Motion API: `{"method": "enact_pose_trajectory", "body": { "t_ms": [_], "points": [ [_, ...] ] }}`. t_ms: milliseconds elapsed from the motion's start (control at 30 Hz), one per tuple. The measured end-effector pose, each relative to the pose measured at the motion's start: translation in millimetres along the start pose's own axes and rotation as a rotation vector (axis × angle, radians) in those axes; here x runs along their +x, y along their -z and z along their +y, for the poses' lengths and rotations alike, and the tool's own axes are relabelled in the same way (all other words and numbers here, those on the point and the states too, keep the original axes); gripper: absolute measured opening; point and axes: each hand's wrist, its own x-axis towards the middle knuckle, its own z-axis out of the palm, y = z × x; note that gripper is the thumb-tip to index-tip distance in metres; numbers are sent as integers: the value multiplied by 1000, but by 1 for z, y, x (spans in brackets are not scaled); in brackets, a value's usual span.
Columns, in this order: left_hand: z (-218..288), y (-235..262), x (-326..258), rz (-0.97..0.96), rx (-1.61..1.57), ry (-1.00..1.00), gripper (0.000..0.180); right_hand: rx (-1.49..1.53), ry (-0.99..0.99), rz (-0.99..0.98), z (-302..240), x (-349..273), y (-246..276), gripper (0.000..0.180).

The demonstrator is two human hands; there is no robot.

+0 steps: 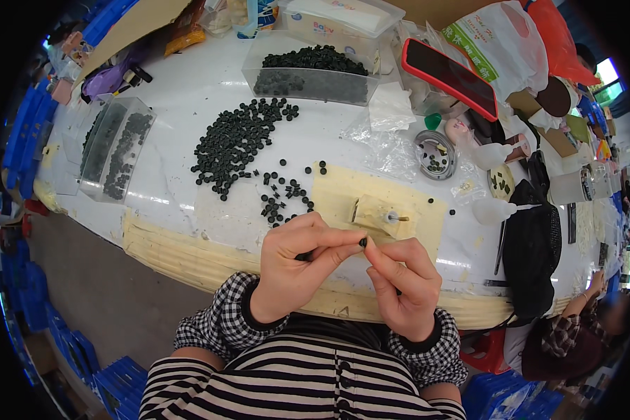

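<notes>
A small black round part (362, 242) is held between my two hands above the table's near edge. My left hand (294, 262) pinches it between thumb and forefinger, and a dark bit shows under those fingers. My right hand (406, 283) is closed, its fingertips meeting the same part from the other side. Just beyond them stands a small block wrapped in yellowish tape (381, 213), with a thin metal pin sticking out of it. Many identical black parts (234, 143) lie in a loose heap at the left, with a few scattered closer to my left hand.
A clear bin of black parts (311, 84) stands at the back, another clear bin (119, 150) at the left. To the right are a red-cased phone (448, 78), a round tin (435, 155), squeeze bottles (493, 210) and a black bag (535, 245). Another person (574, 336) sits at the far right.
</notes>
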Motion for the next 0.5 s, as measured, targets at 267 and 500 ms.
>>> {"method": "enact_pose_trajectory", "body": {
  "t_ms": [267, 500],
  "points": [
    [-5, -1, 0, 10, -27, -35, 25, 12, 3, 2, 1, -1, -1, 39],
    [0, 1, 0, -13, -26, 27, 20, 0, 10, 23, -1, 0, -1, 38]
  ]
}}
